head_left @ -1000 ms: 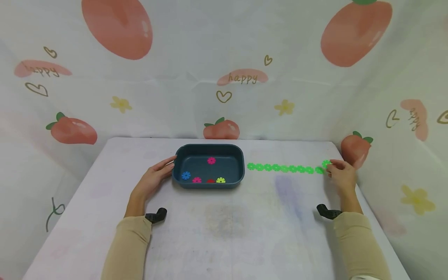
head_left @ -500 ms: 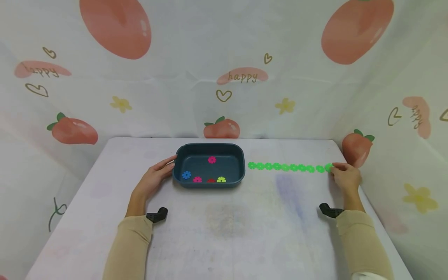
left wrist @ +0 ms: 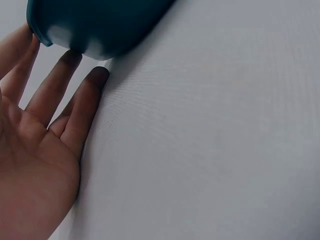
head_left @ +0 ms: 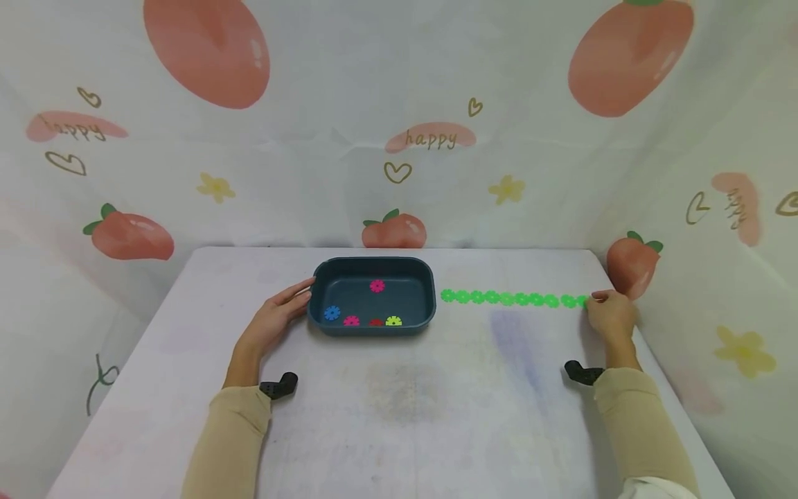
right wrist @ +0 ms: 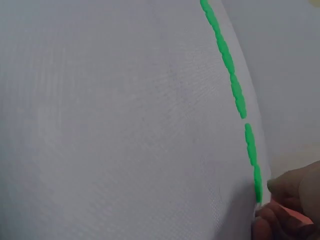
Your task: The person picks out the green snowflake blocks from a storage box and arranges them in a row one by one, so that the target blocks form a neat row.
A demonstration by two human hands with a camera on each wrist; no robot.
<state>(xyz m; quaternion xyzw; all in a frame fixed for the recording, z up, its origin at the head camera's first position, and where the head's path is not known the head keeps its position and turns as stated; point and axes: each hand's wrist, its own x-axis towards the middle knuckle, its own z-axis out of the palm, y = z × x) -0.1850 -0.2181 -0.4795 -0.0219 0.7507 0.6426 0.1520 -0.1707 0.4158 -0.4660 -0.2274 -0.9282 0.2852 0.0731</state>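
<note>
My left hand [head_left: 272,322] rests with its fingers nearly straight against the left wall of a dark teal tray [head_left: 372,332]; in the left wrist view, the fingertips [left wrist: 100,75] are at the tray's underside and end. Right of the tray, several bright green notched plastic discs lie flat in a row [head_left: 492,297]. At the row's right end my right hand [head_left: 612,319] pinches the last green disc [head_left: 582,301] by its outer edge, partly hiding it. In the right wrist view, thumb and finger [right wrist: 285,186] close around the end of the green row [right wrist: 251,145].
Inside the tray lie a blue disc [head_left: 332,313], two pink discs, a red one and a yellow-green one [head_left: 393,321]. A small gap divides the last two green discs from the others. The white table [head_left: 399,430] ends at a printed cloth backdrop [head_left: 312,194].
The right hand has lowered the last green disc to the row's right end, then slid it slightly left against its neighbour. The left hand has stayed at the tray.
</note>
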